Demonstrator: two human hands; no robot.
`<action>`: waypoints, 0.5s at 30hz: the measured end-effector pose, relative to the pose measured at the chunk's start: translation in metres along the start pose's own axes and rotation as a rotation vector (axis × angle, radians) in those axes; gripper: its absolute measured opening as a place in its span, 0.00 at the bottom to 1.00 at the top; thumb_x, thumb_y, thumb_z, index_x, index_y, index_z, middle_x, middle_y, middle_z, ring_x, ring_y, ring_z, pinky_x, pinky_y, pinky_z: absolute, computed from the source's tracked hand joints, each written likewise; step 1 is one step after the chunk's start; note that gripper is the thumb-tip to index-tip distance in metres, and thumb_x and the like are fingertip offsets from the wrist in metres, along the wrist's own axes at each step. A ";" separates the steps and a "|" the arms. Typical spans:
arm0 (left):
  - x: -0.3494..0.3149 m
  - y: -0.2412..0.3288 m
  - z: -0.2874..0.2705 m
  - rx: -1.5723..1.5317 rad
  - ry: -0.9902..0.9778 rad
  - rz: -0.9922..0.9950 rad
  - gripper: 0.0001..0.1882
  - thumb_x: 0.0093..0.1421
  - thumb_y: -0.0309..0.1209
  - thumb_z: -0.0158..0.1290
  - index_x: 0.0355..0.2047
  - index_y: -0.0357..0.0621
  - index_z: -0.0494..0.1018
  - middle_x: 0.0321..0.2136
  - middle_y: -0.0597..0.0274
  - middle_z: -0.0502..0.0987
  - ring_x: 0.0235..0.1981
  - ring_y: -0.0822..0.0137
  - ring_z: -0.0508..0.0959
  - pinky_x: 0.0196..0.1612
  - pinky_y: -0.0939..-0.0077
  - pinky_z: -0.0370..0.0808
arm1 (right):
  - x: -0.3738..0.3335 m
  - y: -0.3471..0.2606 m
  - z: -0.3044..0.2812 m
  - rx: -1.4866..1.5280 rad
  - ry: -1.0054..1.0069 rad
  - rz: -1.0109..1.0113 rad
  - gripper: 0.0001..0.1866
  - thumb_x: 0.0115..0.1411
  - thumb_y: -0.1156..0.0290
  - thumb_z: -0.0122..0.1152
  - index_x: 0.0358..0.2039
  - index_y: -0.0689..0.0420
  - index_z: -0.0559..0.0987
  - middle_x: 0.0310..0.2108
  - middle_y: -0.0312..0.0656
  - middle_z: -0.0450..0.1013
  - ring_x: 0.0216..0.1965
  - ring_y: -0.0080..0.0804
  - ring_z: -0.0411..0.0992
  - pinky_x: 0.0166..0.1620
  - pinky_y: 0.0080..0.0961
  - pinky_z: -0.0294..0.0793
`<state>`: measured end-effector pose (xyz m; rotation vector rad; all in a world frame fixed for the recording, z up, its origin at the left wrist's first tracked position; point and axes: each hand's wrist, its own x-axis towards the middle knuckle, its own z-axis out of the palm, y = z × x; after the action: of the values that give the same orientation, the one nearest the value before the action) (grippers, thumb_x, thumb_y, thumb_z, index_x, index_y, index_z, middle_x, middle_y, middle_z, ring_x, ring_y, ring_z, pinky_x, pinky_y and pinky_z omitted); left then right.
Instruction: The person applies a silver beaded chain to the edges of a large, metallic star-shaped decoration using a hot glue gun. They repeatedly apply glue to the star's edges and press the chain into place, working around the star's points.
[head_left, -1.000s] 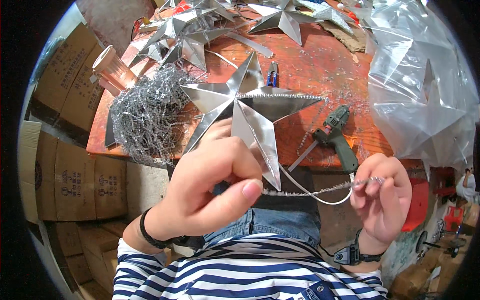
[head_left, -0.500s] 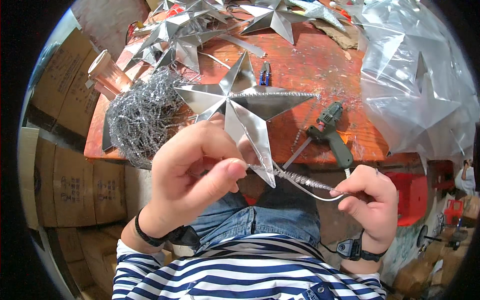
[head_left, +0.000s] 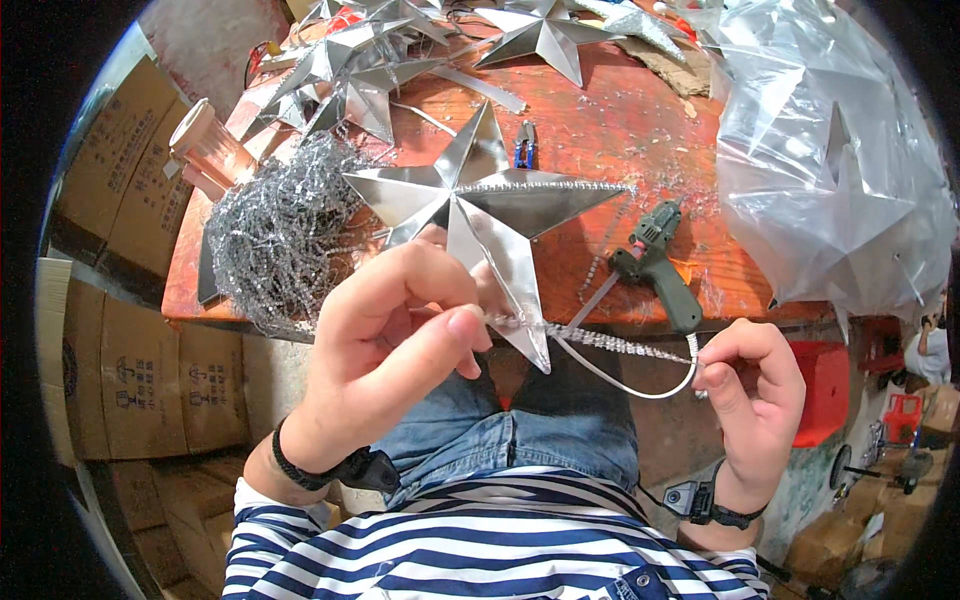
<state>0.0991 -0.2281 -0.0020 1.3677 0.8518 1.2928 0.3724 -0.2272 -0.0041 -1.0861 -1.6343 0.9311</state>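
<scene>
The head view, from the left fisheye, looks steeply down and forward over the shirt [head_left: 480, 545], close above the left hand [head_left: 395, 350] and right hand [head_left: 748, 390], taking in the table [head_left: 590, 140] beyond, edges bowed toward its rim.

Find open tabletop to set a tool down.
Red wooden tabletop between blue-handled pliers and translucent plastic bag, beyond the dark green glue gun: mostly open, lightly littered. Crowded: left, around the tangled silver tinsel heap; far left, among shiny silver stars; centre, around the large silver star.
</scene>
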 end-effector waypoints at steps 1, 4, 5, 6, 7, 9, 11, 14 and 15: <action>0.000 -0.001 -0.001 -0.002 -0.009 0.000 0.04 0.62 0.24 0.48 0.30 0.35 0.69 0.28 0.64 0.71 0.29 0.78 0.73 0.29 0.87 0.72 | -0.002 0.000 0.002 0.072 0.015 0.060 0.06 0.57 0.72 0.62 0.29 0.62 0.75 0.27 0.37 0.73 0.30 0.24 0.68 0.35 0.18 0.65; -0.001 -0.003 -0.007 0.059 -0.055 0.008 0.06 0.62 0.25 0.47 0.27 0.38 0.68 0.24 0.65 0.70 0.28 0.76 0.72 0.30 0.87 0.69 | -0.003 0.003 0.003 0.110 -0.027 0.030 0.07 0.56 0.74 0.63 0.30 0.63 0.75 0.27 0.37 0.72 0.30 0.21 0.68 0.36 0.16 0.66; -0.001 -0.004 -0.009 0.095 -0.068 0.014 0.07 0.62 0.25 0.47 0.26 0.39 0.68 0.22 0.66 0.70 0.28 0.76 0.72 0.31 0.87 0.68 | -0.003 0.004 0.002 0.098 -0.016 0.039 0.07 0.55 0.74 0.63 0.30 0.63 0.75 0.27 0.37 0.72 0.30 0.21 0.68 0.35 0.16 0.66; 0.000 -0.005 -0.009 0.145 -0.070 0.024 0.08 0.62 0.26 0.47 0.25 0.39 0.68 0.21 0.65 0.71 0.28 0.75 0.72 0.32 0.85 0.67 | -0.004 0.004 0.002 0.086 -0.004 0.048 0.07 0.55 0.74 0.63 0.30 0.63 0.76 0.27 0.37 0.73 0.29 0.21 0.68 0.35 0.16 0.66; 0.001 -0.005 -0.009 0.201 -0.074 0.060 0.08 0.61 0.25 0.48 0.24 0.39 0.67 0.20 0.65 0.71 0.28 0.73 0.72 0.32 0.83 0.67 | -0.005 0.003 0.002 0.073 0.009 0.057 0.07 0.55 0.74 0.63 0.30 0.63 0.76 0.27 0.37 0.73 0.29 0.21 0.68 0.35 0.17 0.66; 0.003 -0.007 -0.009 0.324 -0.077 0.156 0.09 0.60 0.25 0.49 0.22 0.39 0.67 0.20 0.63 0.72 0.28 0.71 0.73 0.33 0.79 0.68 | -0.005 0.003 0.002 0.039 0.011 0.055 0.06 0.55 0.75 0.63 0.31 0.63 0.76 0.27 0.37 0.73 0.28 0.21 0.68 0.34 0.16 0.65; 0.005 -0.007 -0.009 0.439 -0.093 0.229 0.09 0.59 0.25 0.49 0.21 0.39 0.67 0.20 0.61 0.73 0.27 0.69 0.73 0.34 0.75 0.68 | -0.006 0.002 0.001 0.019 0.011 0.054 0.06 0.55 0.75 0.63 0.32 0.63 0.77 0.27 0.37 0.73 0.28 0.20 0.68 0.34 0.15 0.65; 0.006 -0.006 -0.010 0.504 -0.114 0.242 0.10 0.59 0.26 0.51 0.20 0.39 0.68 0.21 0.60 0.74 0.27 0.67 0.72 0.34 0.73 0.68 | -0.008 0.000 0.000 0.033 0.012 0.081 0.05 0.55 0.76 0.62 0.32 0.63 0.77 0.28 0.36 0.74 0.29 0.18 0.68 0.34 0.13 0.64; 0.006 -0.006 -0.010 0.469 -0.109 0.231 0.11 0.59 0.26 0.51 0.20 0.39 0.68 0.20 0.61 0.74 0.26 0.68 0.72 0.33 0.74 0.68 | -0.009 -0.002 0.000 0.053 0.018 0.108 0.05 0.56 0.76 0.62 0.32 0.63 0.77 0.28 0.36 0.74 0.29 0.17 0.68 0.33 0.13 0.64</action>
<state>0.0917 -0.2188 -0.0076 1.9354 0.9818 1.2204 0.3736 -0.2366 -0.0048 -1.1521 -1.5410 1.0259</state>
